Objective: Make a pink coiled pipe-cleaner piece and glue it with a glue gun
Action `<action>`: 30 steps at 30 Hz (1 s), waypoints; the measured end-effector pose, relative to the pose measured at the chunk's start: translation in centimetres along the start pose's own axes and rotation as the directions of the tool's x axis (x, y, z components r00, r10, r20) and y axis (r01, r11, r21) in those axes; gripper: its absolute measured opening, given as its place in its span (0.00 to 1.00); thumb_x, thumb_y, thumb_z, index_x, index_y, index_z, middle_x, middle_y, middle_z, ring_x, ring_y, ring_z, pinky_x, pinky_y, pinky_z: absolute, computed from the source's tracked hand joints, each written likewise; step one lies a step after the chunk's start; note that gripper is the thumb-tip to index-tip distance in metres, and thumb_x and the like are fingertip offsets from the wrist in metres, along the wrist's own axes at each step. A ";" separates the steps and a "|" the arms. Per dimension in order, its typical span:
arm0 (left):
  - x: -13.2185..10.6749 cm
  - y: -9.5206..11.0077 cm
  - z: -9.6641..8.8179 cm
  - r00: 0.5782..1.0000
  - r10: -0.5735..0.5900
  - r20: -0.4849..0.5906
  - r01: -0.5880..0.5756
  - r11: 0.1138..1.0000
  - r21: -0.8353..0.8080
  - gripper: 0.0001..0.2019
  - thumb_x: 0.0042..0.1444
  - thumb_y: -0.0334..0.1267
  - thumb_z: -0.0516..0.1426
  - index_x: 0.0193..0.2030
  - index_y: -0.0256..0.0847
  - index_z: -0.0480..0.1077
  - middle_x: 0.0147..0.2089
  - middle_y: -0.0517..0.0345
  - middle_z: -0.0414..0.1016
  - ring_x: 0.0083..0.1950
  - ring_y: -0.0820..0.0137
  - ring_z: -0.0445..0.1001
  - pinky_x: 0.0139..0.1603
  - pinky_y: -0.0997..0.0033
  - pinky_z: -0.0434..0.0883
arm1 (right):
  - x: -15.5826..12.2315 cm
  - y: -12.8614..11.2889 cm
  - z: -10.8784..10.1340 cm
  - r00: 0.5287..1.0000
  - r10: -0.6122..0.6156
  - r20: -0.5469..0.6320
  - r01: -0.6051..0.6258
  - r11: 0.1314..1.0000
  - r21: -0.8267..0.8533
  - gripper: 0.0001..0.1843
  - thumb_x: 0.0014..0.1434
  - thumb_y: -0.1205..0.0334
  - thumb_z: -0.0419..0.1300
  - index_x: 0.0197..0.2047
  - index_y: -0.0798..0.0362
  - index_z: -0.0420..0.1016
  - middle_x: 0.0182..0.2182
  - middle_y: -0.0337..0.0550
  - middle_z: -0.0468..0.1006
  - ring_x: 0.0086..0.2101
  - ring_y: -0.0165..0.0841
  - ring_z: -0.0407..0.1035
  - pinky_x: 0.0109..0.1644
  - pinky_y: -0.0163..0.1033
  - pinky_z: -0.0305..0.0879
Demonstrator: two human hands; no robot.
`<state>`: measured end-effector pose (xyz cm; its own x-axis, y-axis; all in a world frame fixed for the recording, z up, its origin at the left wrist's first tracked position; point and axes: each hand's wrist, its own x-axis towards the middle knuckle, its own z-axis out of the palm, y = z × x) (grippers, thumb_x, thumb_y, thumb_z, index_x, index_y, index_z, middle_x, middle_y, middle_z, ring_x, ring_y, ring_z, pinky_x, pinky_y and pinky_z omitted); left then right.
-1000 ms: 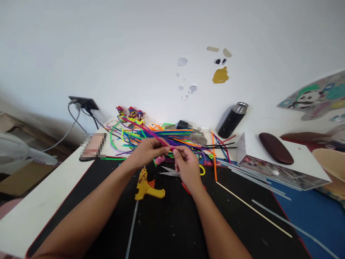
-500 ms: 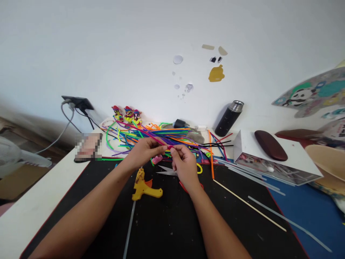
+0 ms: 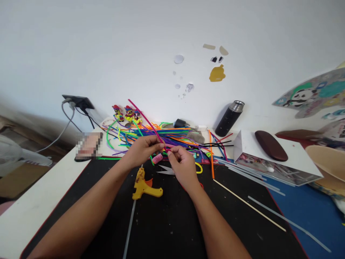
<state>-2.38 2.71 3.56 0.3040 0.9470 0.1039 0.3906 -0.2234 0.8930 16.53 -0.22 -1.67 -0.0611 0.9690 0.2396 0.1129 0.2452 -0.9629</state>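
A magenta pipe cleaner (image 3: 144, 117) slants up and left from between my two hands. My left hand (image 3: 144, 149) pinches it near its lower end. Close beside it, my right hand (image 3: 183, 163) has thumb and finger pressed on the tip of the same pipe cleaner. Under my hands lie a coiled pink piece (image 3: 157, 159) and scissors (image 3: 166, 170) with yellow handles, partly covered by my right hand. On the black mat (image 3: 167, 223) rests a yellow glue gun (image 3: 145, 187) with a clear glue stick (image 3: 129, 226) in its back.
Behind my hands spreads a pile of coloured pipe cleaners (image 3: 172, 132). Several small figures (image 3: 129, 113) stand at the back left. A black flask (image 3: 229, 118) leans by the wall. Right are a white box (image 3: 285, 162), a wooden stick (image 3: 249, 205) and glue sticks (image 3: 289, 223). A phone (image 3: 88, 145) lies left.
The magenta pipe cleaner has swung upward and now sticks up above the pile. My hands have parted very slightly, both still gripping it.
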 end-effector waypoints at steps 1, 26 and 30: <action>0.0 0.0 0.0 1.000 0.009 0.004 -0.009 1.000 0.021 0.16 0.64 0.50 0.60 0.35 0.38 0.77 0.31 0.59 0.75 0.33 0.69 0.70 0.35 0.70 0.67 | 0.0 -0.1 0.0 1.000 -0.025 0.010 0.025 0.999 -0.034 0.10 0.65 0.54 0.61 0.35 0.49 0.74 0.18 0.28 0.59 0.20 0.29 0.55 0.27 0.36 0.51; -0.1 0.7 0.6 0.999 -0.043 0.003 0.043 0.983 -0.179 0.21 0.61 0.57 0.64 0.36 0.38 0.77 0.33 0.57 0.77 0.34 0.69 0.74 0.37 0.69 0.71 | 0.1 0.3 0.3 0.994 0.113 0.007 -0.112 0.972 0.206 0.17 0.65 0.44 0.64 0.43 0.50 0.76 0.20 0.28 0.65 0.17 0.28 0.58 0.21 0.34 0.52; -0.1 0.6 0.7 0.996 -0.078 0.048 0.086 0.973 -0.215 0.20 0.59 0.55 0.67 0.41 0.38 0.78 0.32 0.57 0.79 0.33 0.67 0.75 0.35 0.69 0.72 | 0.3 0.1 0.2 0.989 0.147 -0.010 -0.137 0.947 0.291 0.18 0.64 0.43 0.65 0.41 0.50 0.74 0.19 0.27 0.64 0.15 0.27 0.57 0.18 0.34 0.52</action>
<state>-1.59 2.31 3.79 0.3142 0.9493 0.0129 0.2197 -0.0859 0.9718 16.37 0.05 -1.69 -0.0340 0.9947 0.0970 -0.1732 0.0897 -0.9808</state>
